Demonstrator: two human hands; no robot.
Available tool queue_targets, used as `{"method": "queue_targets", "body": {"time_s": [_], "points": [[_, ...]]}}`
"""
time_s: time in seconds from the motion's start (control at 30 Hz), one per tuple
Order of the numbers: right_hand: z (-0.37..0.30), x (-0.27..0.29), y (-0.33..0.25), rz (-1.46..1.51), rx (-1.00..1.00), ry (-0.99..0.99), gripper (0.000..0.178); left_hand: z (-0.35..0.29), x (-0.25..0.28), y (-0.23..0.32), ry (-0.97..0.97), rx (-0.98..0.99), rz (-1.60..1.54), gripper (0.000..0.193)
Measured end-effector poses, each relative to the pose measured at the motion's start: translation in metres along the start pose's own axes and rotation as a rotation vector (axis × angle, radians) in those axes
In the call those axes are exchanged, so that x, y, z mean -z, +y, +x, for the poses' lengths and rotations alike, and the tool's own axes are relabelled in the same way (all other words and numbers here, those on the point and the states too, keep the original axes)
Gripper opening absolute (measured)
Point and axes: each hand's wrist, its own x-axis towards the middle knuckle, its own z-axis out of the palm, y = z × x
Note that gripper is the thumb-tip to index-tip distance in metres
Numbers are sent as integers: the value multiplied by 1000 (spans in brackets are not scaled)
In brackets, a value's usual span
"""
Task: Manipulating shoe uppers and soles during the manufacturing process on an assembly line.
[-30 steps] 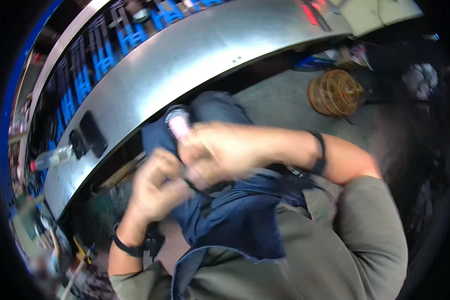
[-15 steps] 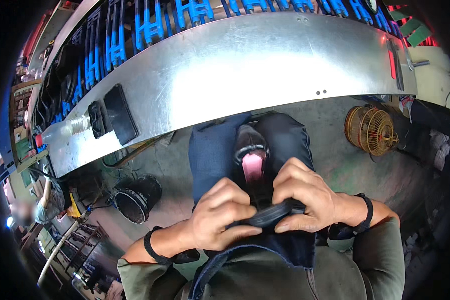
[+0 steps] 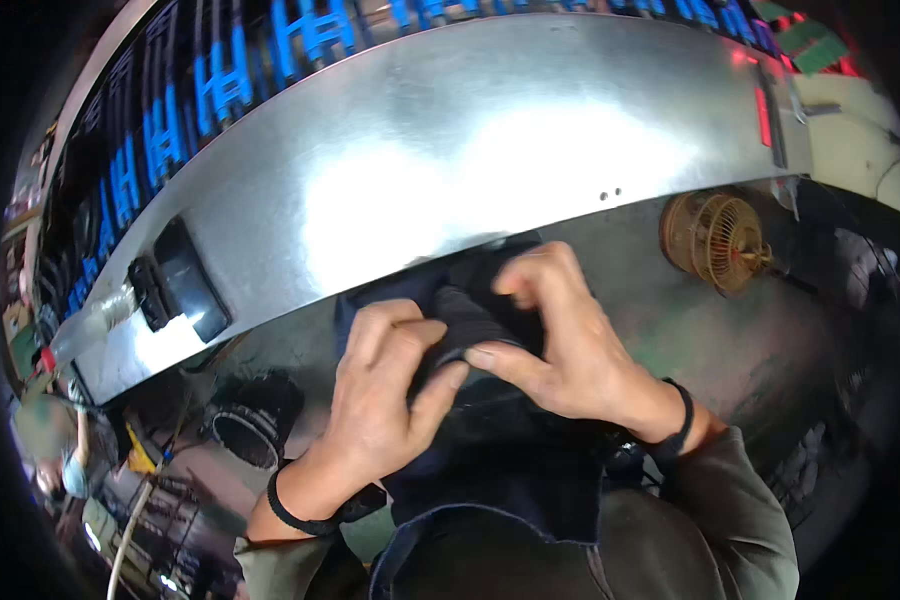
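Observation:
In front of my lap, both hands work at a dark, ribbed piece (image 3: 467,322), soft-looking and partly smeared by motion; its exact kind cannot be made out. My left hand (image 3: 380,385) is closed against its near left side, fingers bent and thumb pressed to it. The thumb of my right hand (image 3: 570,350) presses its near edge, while the right fingers curl over the far right side. Dark cloth (image 3: 530,455) of my apron lies beneath. The pink-topped thing seen earlier between my knees is now hidden.
A metal bench (image 3: 410,110) curves across ahead, with blue-and-black racks (image 3: 225,75) behind it. On its left lie a phone (image 3: 190,280), a dark case (image 3: 148,292) and a clear bottle (image 3: 95,325). A black bucket (image 3: 255,420) and a wicker cage (image 3: 715,240) stand on the floor.
Both hands have moved forward toward the bench with the dark piece, and it is turned differently. My right fingers have lifted and spread from its edge. The view has shifted slightly.

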Motion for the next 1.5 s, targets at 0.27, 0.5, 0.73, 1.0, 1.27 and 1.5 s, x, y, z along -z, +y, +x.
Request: {"method": "queue_targets", "body": {"time_s": [0.27,0.5,0.73,1.0,1.27,1.5], "points": [[-56,-15,-7,625,199,-232,53,-68,19,35,30,7,-480,36],[-79,-66,-53,679,556,288,34,-93,-33,61,440,226,-1050,73],[-68,-31,-62,377,775,478,58,-83,37,37,640,15,-970,72],[-118,-79,-14,194,346,147,63,-120,-86,25,527,118,-967,70],[-187,35,17,120,335,333,60,-151,-97,23,46,912,-1130,72],[-90,15,56,182,21,476,50,-69,-106,16,50,-181,-97,87]]}}
